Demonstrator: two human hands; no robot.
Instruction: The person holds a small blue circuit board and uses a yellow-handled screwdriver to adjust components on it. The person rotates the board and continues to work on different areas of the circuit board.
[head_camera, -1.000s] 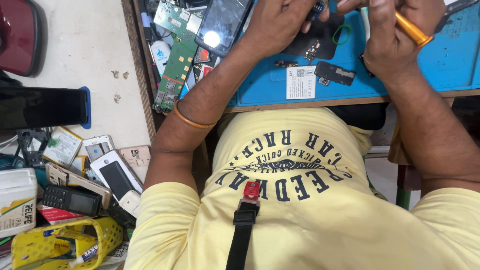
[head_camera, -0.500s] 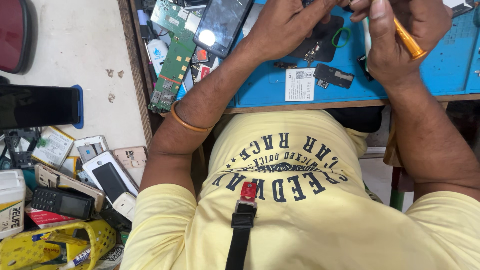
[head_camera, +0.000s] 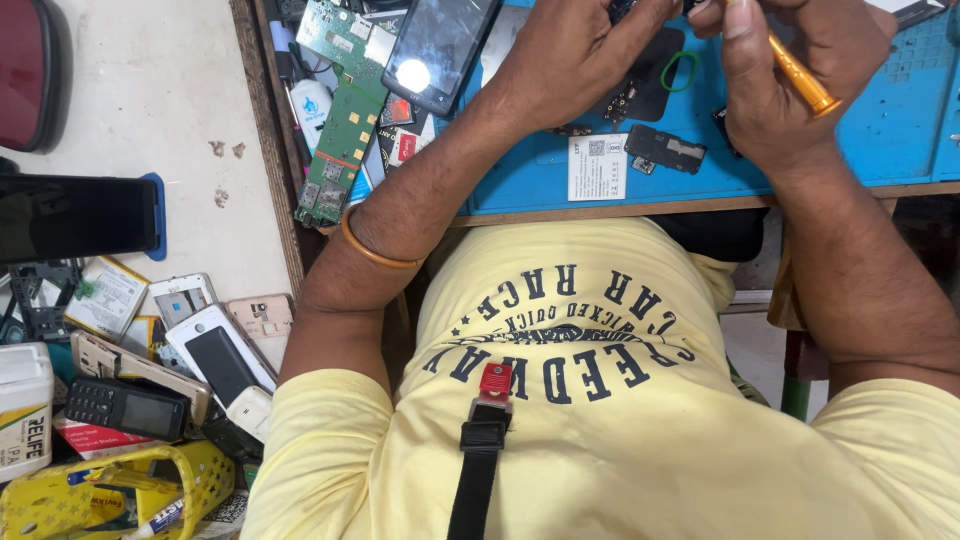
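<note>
Seen from above, a person in a yellow printed shirt sits at a blue work mat (head_camera: 900, 140). Nearest, at 8 o'clock, a yellow perforated basket (head_camera: 60, 500) holds a marker pen, partly cut off by the frame. Just beyond it lies a heap of old phones (head_camera: 215, 355) and a black keypad handset (head_camera: 125, 405). Further off, at 11 o'clock, green circuit boards (head_camera: 345, 130) and a dark phone screen (head_camera: 440, 45) lie beside the mat.

At 12 o'clock the left hand (head_camera: 570, 60) curls its fingers closed around a small dark part, mostly hidden and cut off at the top edge. At 1 o'clock the right hand (head_camera: 790, 85) pinches an orange-handled screwdriver (head_camera: 800, 75), tip out of sight. A white label (head_camera: 597, 167) and small black component (head_camera: 665, 148) rest on the mat.
</note>
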